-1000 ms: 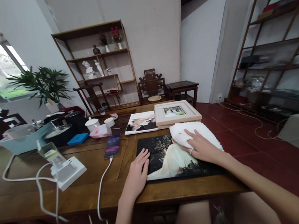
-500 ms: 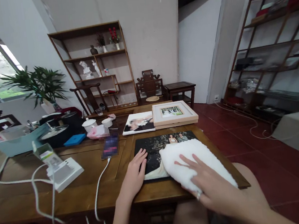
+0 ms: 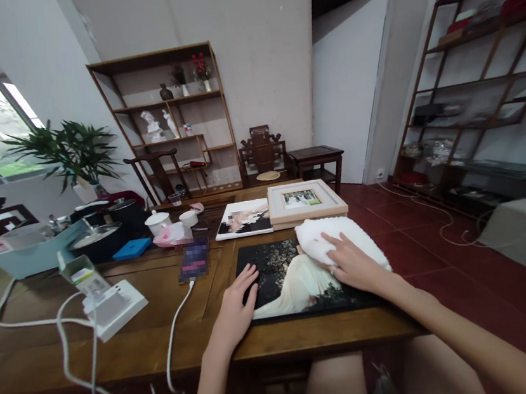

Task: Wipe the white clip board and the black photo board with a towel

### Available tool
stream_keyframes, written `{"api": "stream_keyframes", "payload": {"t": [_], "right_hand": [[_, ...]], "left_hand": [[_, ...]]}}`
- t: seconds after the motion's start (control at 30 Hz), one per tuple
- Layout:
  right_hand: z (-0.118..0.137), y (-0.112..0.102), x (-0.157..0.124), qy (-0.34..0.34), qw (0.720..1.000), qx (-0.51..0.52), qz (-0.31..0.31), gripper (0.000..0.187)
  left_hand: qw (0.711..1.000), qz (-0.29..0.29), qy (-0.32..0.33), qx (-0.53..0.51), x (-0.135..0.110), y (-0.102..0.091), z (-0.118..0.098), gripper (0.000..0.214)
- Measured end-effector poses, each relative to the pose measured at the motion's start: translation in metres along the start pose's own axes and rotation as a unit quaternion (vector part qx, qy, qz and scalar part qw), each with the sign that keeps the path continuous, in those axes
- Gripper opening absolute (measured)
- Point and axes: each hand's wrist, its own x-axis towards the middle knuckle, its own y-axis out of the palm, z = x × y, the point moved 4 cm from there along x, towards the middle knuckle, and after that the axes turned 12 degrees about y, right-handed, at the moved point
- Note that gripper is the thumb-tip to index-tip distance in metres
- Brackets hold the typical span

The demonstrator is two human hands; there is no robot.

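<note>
At five o'clock on the table point(image 3: 280, 337) lies the dark photo panel point(image 3: 302, 285). Work on it looks partway: the white cloth point(image 3: 360, 236) covers the two o'clock corner; which parts are finished I cannot tell. The left hand point(image 3: 235, 309) lies open at nine; the right hand point(image 3: 351, 263) spreads over the cloth. At twelve, a framed picture point(image 3: 307, 201) crowds it; a phone point(image 3: 193, 260) lies at ten.

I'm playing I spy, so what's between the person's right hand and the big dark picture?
A fluffy white cloth. The head camera's view shows it under the right hand and on top of the dark picture.
</note>
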Motion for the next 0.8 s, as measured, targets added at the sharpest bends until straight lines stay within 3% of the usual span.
{"api": "stream_keyframes", "payload": {"t": [0.23,0.33,0.43,0.53,0.7,0.8], "right_hand": [[0.051,-0.011,-0.092,-0.063,0.995,0.06,0.05,0.02],[0.055,-0.015,-0.106,-0.07,0.993,0.086,0.05,0.02],[0.042,-0.018,-0.088,-0.043,0.993,0.096,0.047,0.018],[0.023,-0.018,-0.051,-0.023,0.994,0.097,0.04,0.021],[-0.002,-0.005,0.013,-0.009,0.997,0.073,0.017,0.032],[-0.006,0.001,0.033,-0.001,0.998,0.056,-0.012,0.035]], "left_hand": [[1.0,-0.005,-0.001,0.004,0.0,0.002,0.001,0.032],[1.0,-0.003,0.003,0.006,0.0,0.003,0.002,0.032],[1.0,0.008,0.008,0.006,0.0,0.002,0.001,0.032],[1.0,0.013,0.007,0.004,0.0,0.001,0.0,0.032],[1.0,0.011,-0.003,0.003,-0.001,0.001,0.001,0.032],[1.0,0.013,-0.007,0.0,-0.001,0.001,0.001,0.032]]}}
